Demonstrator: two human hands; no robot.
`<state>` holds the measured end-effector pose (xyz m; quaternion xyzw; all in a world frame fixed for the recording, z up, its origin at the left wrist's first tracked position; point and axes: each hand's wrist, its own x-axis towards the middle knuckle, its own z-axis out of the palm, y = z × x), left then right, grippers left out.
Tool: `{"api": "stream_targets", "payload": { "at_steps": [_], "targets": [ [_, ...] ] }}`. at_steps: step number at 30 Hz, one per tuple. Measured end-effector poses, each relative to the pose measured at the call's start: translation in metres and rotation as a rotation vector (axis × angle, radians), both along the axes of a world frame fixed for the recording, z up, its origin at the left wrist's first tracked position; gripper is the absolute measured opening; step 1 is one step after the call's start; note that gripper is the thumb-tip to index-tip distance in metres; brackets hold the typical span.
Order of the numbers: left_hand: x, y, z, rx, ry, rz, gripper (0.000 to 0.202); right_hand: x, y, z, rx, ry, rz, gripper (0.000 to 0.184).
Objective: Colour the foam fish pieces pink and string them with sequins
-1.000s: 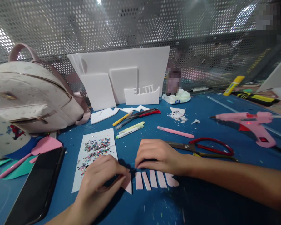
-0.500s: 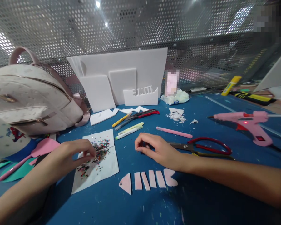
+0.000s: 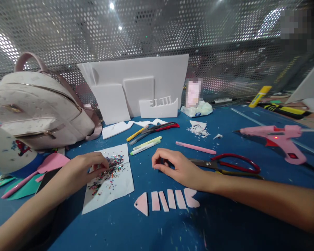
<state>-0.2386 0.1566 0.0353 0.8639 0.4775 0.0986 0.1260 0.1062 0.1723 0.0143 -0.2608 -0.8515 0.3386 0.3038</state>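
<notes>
My left hand [image 3: 90, 167] hovers low over the small colourful sequins or beads [image 3: 115, 168], its fingertips pinched together among them. Whatever those fingers hold is too small to make out. The bits lie scattered on a white paper sheet [image 3: 121, 188]. On the blue table my right hand [image 3: 175, 167] rests with curled fingers, thumb and index tip touching; anything between them is hidden. Scissors with red handles [image 3: 234, 164] lie partly behind the right wrist. Below the hands, pale pink cut pieces form a fish shape, with a head piece [image 3: 142, 204], several strips and a tail piece [image 3: 191, 198].
A pink glue gun [image 3: 279, 136] with a lit red light lies at the right. Behind are highlighters [image 3: 146, 144], a pink pen [image 3: 195, 147], a utility knife [image 3: 166, 127], white foam scraps [image 3: 199, 129] and foam boards [image 3: 162, 73]. A backpack [image 3: 42, 108] stands at left.
The left hand stays over the sequins, its fingers drawn slightly closer together. The right hand keeps its pose. The whole view has shifted slightly.
</notes>
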Motion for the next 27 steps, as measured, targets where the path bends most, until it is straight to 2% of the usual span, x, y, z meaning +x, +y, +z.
{"api": "stream_targets", "payload": {
  "at_steps": [6, 17, 23, 27],
  "targets": [
    [0.012, -0.002, -0.004, 0.030, -0.048, 0.021, 0.018, -0.001, 0.000, 0.000, -0.006, 0.006, -0.002, 0.007],
    [0.018, -0.005, -0.003, 0.051, 0.034, 0.084, 0.014, -0.001, 0.000, 0.000, -0.020, 0.012, 0.002, 0.007],
    [0.020, -0.005, -0.002, 0.082, -0.017, 0.091, 0.013, 0.000, -0.001, 0.000, -0.029, 0.016, 0.005, 0.007],
    [0.024, -0.006, 0.000, 0.090, -0.123, 0.089, 0.017, 0.000, -0.001, 0.001, -0.030, 0.012, 0.002, 0.007]
  ]
}}
